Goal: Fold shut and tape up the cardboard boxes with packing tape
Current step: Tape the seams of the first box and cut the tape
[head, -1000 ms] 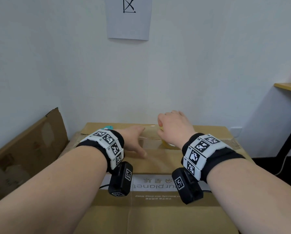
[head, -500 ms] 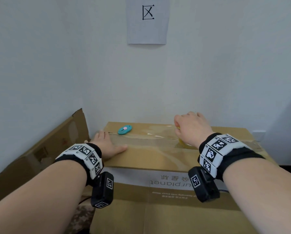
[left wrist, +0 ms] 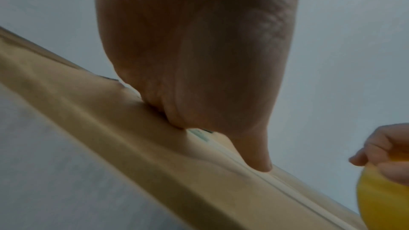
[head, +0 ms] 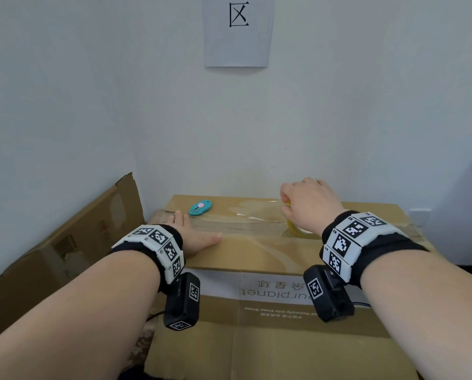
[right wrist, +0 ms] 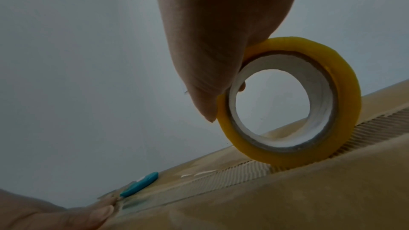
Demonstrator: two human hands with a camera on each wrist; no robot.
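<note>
Two hands are seen on top of one closed cardboard box (head: 256, 253), which is cut off at the bottom of the head view, so what it stands on can't be made out. The left hand (head: 193, 237) is laid flat at the box's left end, fingers straight, pressed on the clear tape strip (head: 245, 215) that's been run along the centre seam; nothing is gripped by it. Its fingertips are hidden in the left wrist view, where only the heel of the palm and the thumb are shown. The yellow packing tape roll (right wrist: 289, 100) is held upright on the seam by the right hand (head: 309, 204), fingers curled over its rim. From the head camera the roll is mostly covered by that hand. A teal box cutter (head: 200, 207) is lying on the far flap, near the left fingers. A second, flattened cardboard box (head: 65, 242) is leaned against the wall on the left. A paper sign (head: 239, 31) is stuck on the wall above, top edge cropped.
</note>
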